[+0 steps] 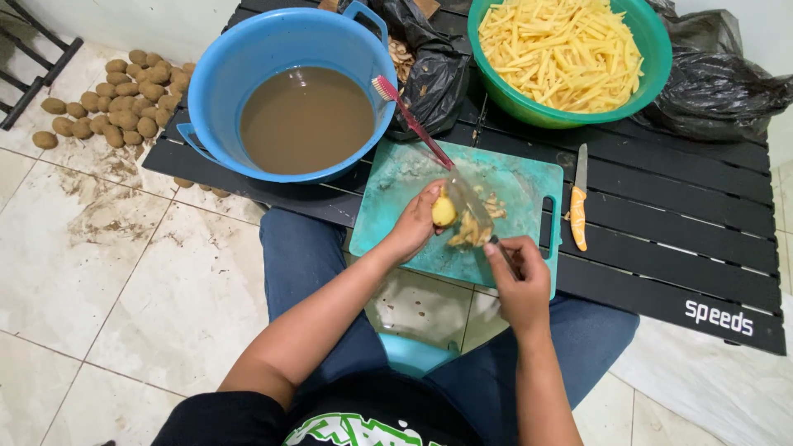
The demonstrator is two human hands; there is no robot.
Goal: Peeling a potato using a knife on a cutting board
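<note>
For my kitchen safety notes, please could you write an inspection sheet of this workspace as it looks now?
Surface: black slatted table, low, with a teal cutting board at its near edge.
Job's things: potato, partly peeled; peeler; peelings on the board.
Clutter: blue basin of brown water, red toothbrush leaning on its rim, green bowl of cut potato sticks, orange-handled knife, black plastic bags.
Grippers: left hand holds the potato; right hand holds the peeler.
Cables: nothing seen.
Surroundings: tiled floor, muddy stains, heap of unpeeled potatoes.
</note>
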